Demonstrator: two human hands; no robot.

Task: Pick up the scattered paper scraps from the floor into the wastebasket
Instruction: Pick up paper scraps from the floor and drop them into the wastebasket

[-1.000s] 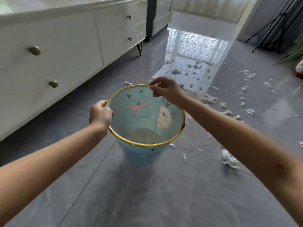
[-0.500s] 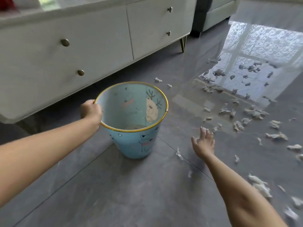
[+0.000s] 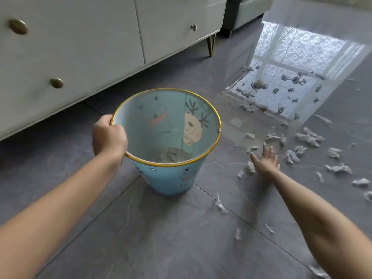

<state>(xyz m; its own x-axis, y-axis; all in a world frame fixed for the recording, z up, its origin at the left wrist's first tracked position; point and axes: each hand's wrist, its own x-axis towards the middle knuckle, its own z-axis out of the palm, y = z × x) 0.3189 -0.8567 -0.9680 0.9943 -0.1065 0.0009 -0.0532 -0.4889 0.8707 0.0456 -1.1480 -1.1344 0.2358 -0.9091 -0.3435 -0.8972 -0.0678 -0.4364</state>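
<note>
A light blue wastebasket [image 3: 167,179] with a gold rim and cartoon animals stands on the grey tile floor, with some paper lying in its bottom. My left hand [image 3: 108,137] grips the rim on its left side. My right hand [image 3: 264,161] reaches out flat to the right of the basket, fingers spread just over the floor, beside a small white scrap [image 3: 250,168]. Several white paper scraps [image 3: 308,138] lie scattered beyond and to the right of that hand. More scraps [image 3: 220,205] lie in front of the basket.
A white cabinet [image 3: 90,47] with brass knobs and a thin gold leg runs along the left, close behind the basket. A grey sofa base [image 3: 245,15] stands at the top. A bright window reflection [image 3: 298,63] lies on the glossy floor at the upper right.
My right hand left the basket rim, swung down to the right and now reaches flat among the scraps. My left hand kept its hold on the rim. The view has moved closer.
</note>
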